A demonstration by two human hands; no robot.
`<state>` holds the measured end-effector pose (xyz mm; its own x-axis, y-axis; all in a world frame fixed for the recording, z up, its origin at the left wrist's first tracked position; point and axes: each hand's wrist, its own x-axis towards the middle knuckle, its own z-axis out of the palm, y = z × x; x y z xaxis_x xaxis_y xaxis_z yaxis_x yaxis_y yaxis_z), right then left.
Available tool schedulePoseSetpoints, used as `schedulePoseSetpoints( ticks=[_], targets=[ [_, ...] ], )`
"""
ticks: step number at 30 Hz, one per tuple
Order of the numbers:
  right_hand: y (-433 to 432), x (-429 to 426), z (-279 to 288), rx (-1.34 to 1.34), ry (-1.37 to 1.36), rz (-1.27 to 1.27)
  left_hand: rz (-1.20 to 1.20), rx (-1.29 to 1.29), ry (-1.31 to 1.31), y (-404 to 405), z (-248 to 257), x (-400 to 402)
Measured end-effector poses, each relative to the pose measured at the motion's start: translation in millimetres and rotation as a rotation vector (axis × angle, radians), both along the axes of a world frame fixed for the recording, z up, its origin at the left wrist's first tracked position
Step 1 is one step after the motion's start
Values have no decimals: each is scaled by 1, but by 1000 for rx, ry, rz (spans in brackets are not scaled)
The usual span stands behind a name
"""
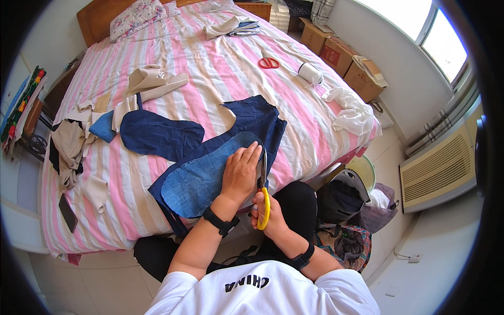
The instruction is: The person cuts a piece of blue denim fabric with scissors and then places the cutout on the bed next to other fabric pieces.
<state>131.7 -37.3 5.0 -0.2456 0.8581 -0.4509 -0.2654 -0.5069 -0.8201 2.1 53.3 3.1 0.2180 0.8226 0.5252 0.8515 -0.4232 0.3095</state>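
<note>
My left hand (240,172) lies flat, pressing a light blue denim sole-shaped piece (189,183) down onto a larger dark navy cloth (256,114). Scissors with yellow handles (266,204) are gripped in my right hand (275,216). Their blades point away from me along the right edge of the denim, beside my left fingertips. How far the blades are parted is hard to make out. Left of the denim rests a separate navy sole-shaped piece (159,132), its lower right edge by the larger cloth.
On the striped bedsheet (189,75) lie beige fabric scraps (153,84), red-handled scissors (269,62), a white thread spool (310,73), crumpled white cloth (350,112) and a phone (68,213). Bags (342,193) stand on the floor at right, with cardboard boxes (364,78) farther back.
</note>
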Motion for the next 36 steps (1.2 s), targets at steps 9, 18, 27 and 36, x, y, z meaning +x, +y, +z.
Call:
schedulePoseSetpoints(
  ticks=[9,18,27,36],
  targets=[
    [3,18,2,-25,-66,116,-14,5,-10,-2,5,0],
    [19,32,13,-52,-81,249,-29,13,-41,-3,8,-1],
    [31,26,15,-19,-108,240,-30,5,-40,-3,10,0],
    [32,26,13,30,-96,226,-40,5,-67,-5,12,0]
  ],
)
